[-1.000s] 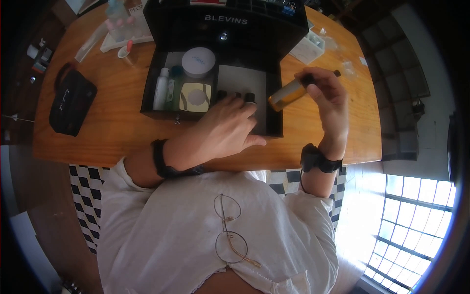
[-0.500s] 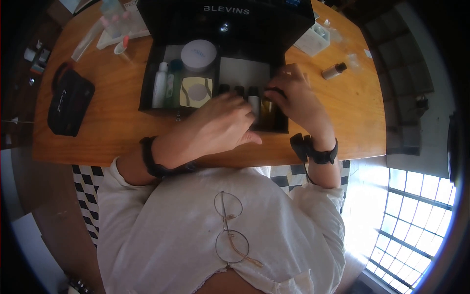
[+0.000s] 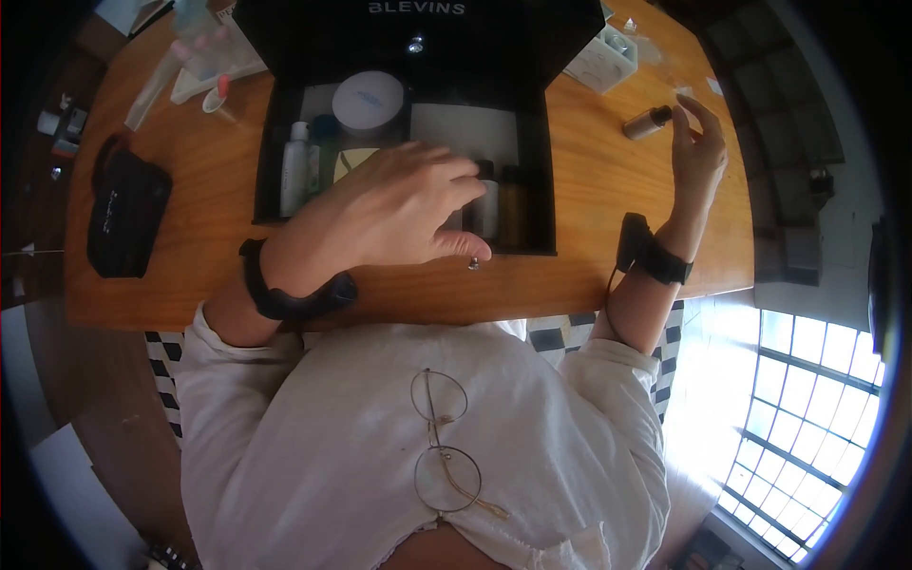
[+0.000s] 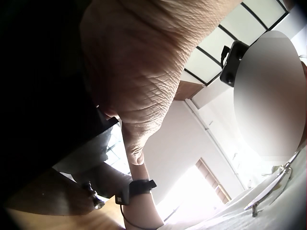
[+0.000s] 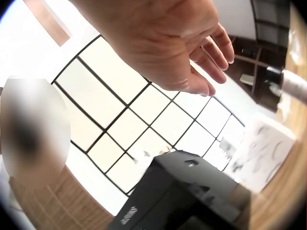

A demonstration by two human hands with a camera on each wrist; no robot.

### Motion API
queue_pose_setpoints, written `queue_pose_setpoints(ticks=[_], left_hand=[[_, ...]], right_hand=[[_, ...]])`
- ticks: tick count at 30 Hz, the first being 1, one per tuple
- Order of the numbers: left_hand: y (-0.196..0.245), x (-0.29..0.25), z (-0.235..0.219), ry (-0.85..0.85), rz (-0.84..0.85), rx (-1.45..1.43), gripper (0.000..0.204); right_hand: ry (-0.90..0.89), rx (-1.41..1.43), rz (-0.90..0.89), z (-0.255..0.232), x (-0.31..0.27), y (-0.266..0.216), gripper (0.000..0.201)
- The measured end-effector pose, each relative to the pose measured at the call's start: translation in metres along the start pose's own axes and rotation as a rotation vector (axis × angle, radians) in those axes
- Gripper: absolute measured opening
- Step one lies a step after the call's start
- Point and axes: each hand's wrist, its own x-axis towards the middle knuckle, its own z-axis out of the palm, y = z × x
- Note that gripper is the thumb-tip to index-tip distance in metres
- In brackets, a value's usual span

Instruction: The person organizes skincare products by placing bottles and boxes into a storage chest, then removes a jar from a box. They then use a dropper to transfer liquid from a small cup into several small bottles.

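My left hand (image 3: 389,209) is over the open drawer of the black box, its thumb stretched out sideways above the drawer front (image 3: 522,253). It partly covers a yellow compact (image 3: 351,161). Just past its fingertips stand a bottle with a pale body (image 3: 487,209) and a dark amber bottle (image 3: 514,214), both in the drawer's right part. My right hand (image 3: 698,142) is raised over the table's right side, fingers loosely bent and holding nothing. Close by its fingertips a small beige bottle with a black cap (image 3: 646,123) lies on the table.
In the drawer's left part are a round white container (image 3: 368,102) and a white bottle (image 3: 296,171). A black pouch (image 3: 130,209) lies at the table's left. A white box (image 3: 601,62) stands behind right, a small cup (image 3: 217,99) behind left.
My right hand has set the amber bottle into the drawer and moved out right to the small beige bottle. My left hand has shifted left, away from the bottle caps.
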Motion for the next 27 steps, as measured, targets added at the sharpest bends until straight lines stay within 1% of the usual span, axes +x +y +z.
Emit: queue_pose_setpoints(ticks=[3,6,10,19,23,27], left_hand=[[-0.005,0.004,0.003,0.04,0.017,-0.001,0.073],[-0.01,0.006,0.01,0.059,0.04,0.09,0.081],[-0.012,0.007,0.013,0.014,0.036,0.099,0.087],[-0.012,0.007,0.013,-0.018,0.018,0.091,0.089],[-0.012,0.008,0.012,-0.057,0.013,0.105,0.088],[-0.011,0.009,0.009,-0.075,0.012,0.103,0.087]], right_hand=[[0.082,-0.061,-0.024,0.021,-0.003,0.037,0.028],[-0.01,-0.048,-0.025,0.036,-0.012,0.051,0.031],[-0.045,0.034,0.027,0.041,-0.018,0.047,0.033],[-0.009,0.078,0.069,0.042,-0.02,0.045,0.032],[0.031,0.094,0.026,0.048,-0.019,0.057,0.033],[0.048,0.09,0.096,0.049,-0.018,0.059,0.037]])
